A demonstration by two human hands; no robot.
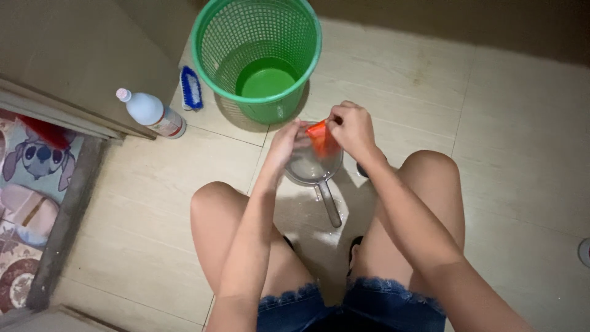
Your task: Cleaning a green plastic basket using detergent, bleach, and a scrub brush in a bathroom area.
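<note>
Pale beige floor tiles cover the room; a patterned mat lies far left past a door sill. Near the middle, the left hand and right hand pinch closed on a small orange plastic sachet between them, just above a clear plastic scoop with a long handle. Farther off stands a green perforated plastic basket, with a blue scrub brush and a white plastic bottle to its left.

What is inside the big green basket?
The green basket looks empty: only its solid green bottom shows through the open top. The near wall hides a small strip of the bottom, so that part cannot be seen.
</note>
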